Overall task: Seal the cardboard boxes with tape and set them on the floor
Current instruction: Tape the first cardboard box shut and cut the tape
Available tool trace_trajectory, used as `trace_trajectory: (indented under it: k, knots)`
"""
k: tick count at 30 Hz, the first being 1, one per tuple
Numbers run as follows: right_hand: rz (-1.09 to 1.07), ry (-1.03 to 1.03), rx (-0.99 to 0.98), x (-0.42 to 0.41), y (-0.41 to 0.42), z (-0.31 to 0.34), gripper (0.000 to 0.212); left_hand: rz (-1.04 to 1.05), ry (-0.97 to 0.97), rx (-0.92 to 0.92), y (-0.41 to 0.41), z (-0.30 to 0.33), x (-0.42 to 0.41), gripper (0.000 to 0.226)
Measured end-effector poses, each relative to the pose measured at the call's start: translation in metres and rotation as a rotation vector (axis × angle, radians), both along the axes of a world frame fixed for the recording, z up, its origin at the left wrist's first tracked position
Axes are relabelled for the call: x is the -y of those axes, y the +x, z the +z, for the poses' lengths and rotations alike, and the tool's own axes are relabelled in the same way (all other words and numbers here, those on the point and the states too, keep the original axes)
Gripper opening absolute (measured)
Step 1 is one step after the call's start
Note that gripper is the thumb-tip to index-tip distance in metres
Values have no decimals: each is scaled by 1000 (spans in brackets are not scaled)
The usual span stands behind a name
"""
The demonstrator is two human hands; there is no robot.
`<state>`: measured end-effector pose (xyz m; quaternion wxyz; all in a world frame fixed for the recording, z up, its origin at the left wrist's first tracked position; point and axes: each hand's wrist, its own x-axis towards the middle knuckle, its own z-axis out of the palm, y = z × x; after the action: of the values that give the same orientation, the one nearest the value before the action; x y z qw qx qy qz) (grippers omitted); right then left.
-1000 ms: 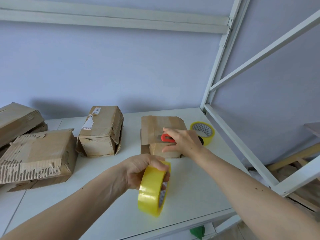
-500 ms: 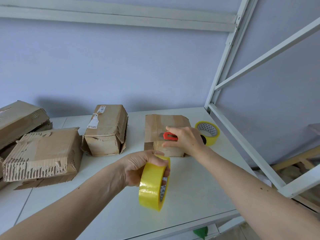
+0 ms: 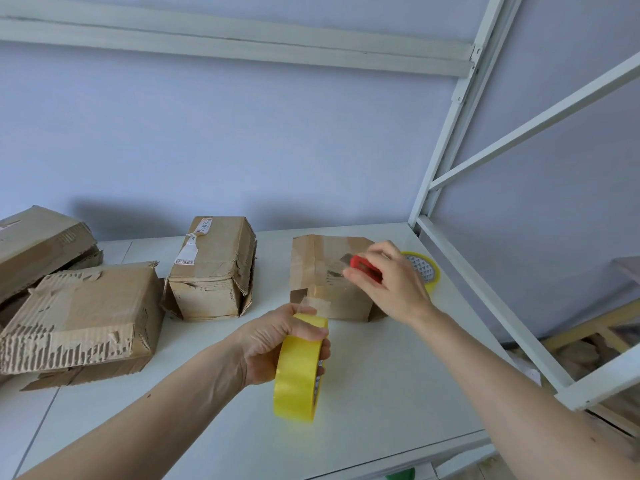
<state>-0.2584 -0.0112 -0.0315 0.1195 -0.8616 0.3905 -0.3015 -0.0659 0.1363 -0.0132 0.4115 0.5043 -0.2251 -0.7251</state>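
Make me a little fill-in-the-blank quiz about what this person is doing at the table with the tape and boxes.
1. The left hand grips a roll of tape coloured ____.
2. The right hand holds a small cutter whose colour is ____.
3. That cutter is over the ____ of a cardboard box.
4. A second roll of tape lies on the ____.

Missing words: yellow; red; top; table

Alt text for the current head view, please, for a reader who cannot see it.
Over a white table, the left hand holds a yellow tape roll while the right hand holds a red cutter above a small cardboard box. Three more worn boxes sit left; a second roll lies behind the right hand.
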Motion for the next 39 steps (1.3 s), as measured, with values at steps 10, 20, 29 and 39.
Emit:
trace_trajectory:
  k: [10, 20, 29, 39]
  knots:
    - [-52, -339, -13, -4, 0, -15, 55, 55, 9, 8, 16, 0, 9, 75]
    - [-173, 161, -617, 69, 95, -18, 54, 72, 20, -4, 18, 2, 15, 77]
    - [-276, 333, -532, 76, 100, 5, 67, 70, 34, 10, 15, -2, 22, 67]
    - [-205, 399, -388, 72, 95, 17, 66, 73, 28, 16, 11, -1, 20, 67]
